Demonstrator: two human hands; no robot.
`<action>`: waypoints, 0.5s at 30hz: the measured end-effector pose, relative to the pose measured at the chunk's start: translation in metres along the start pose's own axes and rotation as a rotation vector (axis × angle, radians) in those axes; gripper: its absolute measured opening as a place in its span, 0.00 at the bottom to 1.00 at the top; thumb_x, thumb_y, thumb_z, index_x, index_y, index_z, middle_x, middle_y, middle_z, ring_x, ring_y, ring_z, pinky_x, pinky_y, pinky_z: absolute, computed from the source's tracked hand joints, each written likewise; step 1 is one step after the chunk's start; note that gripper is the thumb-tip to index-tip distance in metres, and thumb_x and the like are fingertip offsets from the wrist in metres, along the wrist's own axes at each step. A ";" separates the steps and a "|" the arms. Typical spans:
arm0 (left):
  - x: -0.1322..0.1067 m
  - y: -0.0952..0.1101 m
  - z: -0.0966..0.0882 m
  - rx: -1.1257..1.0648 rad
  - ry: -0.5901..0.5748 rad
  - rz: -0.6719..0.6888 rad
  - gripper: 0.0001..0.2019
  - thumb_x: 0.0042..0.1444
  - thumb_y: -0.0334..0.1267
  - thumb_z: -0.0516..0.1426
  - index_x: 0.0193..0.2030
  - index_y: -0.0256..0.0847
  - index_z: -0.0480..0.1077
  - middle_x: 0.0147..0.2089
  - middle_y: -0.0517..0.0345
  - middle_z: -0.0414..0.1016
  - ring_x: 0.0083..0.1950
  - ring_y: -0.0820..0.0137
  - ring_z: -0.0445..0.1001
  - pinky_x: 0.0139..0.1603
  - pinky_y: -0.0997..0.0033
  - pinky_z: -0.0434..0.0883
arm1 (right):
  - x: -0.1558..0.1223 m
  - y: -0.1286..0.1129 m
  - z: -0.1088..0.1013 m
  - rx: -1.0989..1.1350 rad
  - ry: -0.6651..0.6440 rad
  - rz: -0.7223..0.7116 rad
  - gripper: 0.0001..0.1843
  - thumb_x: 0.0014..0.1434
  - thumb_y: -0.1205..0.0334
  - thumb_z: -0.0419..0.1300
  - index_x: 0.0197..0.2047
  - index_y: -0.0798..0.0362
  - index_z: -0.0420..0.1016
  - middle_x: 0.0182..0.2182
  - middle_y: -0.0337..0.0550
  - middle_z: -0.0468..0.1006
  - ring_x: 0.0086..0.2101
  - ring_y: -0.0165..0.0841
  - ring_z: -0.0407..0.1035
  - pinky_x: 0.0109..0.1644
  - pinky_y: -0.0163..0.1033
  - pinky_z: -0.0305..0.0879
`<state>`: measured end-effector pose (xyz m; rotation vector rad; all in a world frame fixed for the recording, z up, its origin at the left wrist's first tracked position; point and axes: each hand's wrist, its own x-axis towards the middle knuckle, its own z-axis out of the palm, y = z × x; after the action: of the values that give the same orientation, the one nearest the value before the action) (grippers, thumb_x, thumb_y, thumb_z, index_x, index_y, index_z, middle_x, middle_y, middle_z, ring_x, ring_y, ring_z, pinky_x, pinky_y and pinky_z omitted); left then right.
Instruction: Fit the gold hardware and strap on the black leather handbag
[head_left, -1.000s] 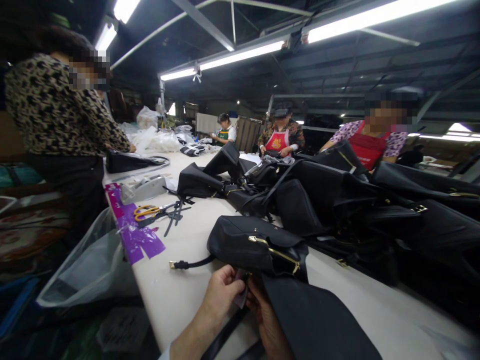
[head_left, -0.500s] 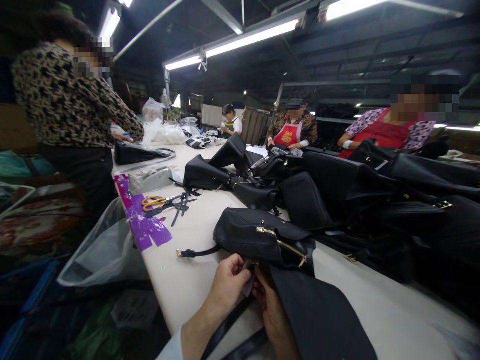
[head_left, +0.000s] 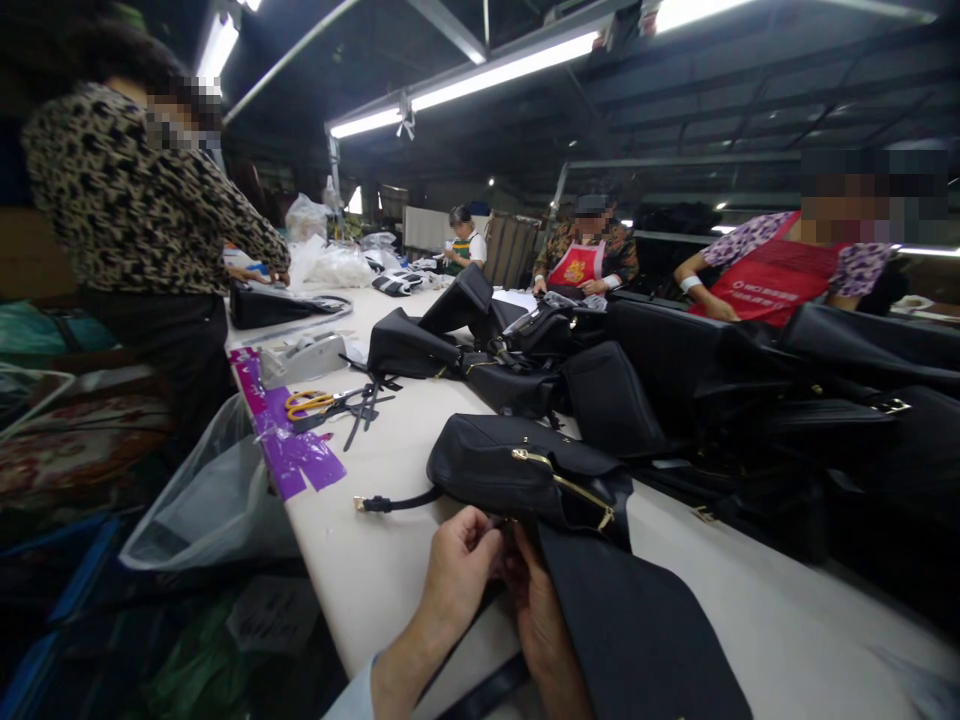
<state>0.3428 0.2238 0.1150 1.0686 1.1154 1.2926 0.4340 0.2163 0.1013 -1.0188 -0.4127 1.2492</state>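
A black bag (head_left: 517,465) with gold zips lies on the white table in front of me, its wide black flap (head_left: 637,630) spread toward me. At the bag's near edge, my left hand (head_left: 461,560) is closed in a pinch, thumb against fingers. Close beside it, my right hand (head_left: 540,610) has its fingers curled in, partly covered by the flap. Whatever the fingertips hold is too small and hidden to make out. A black strap with a gold buckle (head_left: 367,505) sticks out to the left. Another black strap (head_left: 487,690) runs beneath my wrists.
Yellow-handled scissors (head_left: 311,403) and black strap pieces (head_left: 364,415) lie near purple film (head_left: 300,450) on the table's left edge. A pile of black bags (head_left: 675,380) covers the right side. A clear plastic bag (head_left: 217,490) hangs off the edge. Several co-workers stand around the table.
My hands have drawn closer together at the bag's edge. A greyish piece seen between my fingers before is now mostly hidden. The co-worker at right has leaned back with an arm lowered.
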 end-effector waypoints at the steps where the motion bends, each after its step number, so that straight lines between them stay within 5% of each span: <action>1: 0.000 0.000 0.000 0.009 0.002 -0.003 0.08 0.46 0.39 0.57 0.24 0.42 0.61 0.19 0.66 0.64 0.22 0.74 0.65 0.22 0.76 0.63 | -0.001 0.000 0.000 0.011 -0.002 0.009 0.18 0.32 0.50 0.77 0.28 0.47 0.82 0.25 0.34 0.80 0.23 0.30 0.68 0.26 0.33 0.68; 11: 0.002 0.002 -0.004 0.075 -0.025 0.023 0.06 0.45 0.39 0.54 0.23 0.42 0.60 0.20 0.64 0.65 0.23 0.72 0.65 0.24 0.75 0.63 | -0.004 0.002 -0.002 -0.073 -0.032 -0.004 0.21 0.30 0.47 0.77 0.26 0.50 0.82 0.24 0.35 0.79 0.25 0.30 0.69 0.27 0.33 0.68; 15: 0.004 0.003 -0.006 0.149 -0.022 0.050 0.04 0.43 0.34 0.54 0.21 0.42 0.60 0.19 0.65 0.63 0.23 0.74 0.62 0.25 0.76 0.60 | 0.000 0.005 -0.004 -0.126 -0.022 -0.072 0.21 0.37 0.46 0.75 0.26 0.53 0.79 0.23 0.34 0.77 0.24 0.29 0.69 0.26 0.32 0.67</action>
<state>0.3366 0.2281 0.1172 1.2250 1.1896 1.2491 0.4339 0.2147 0.0952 -1.0877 -0.5464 1.1823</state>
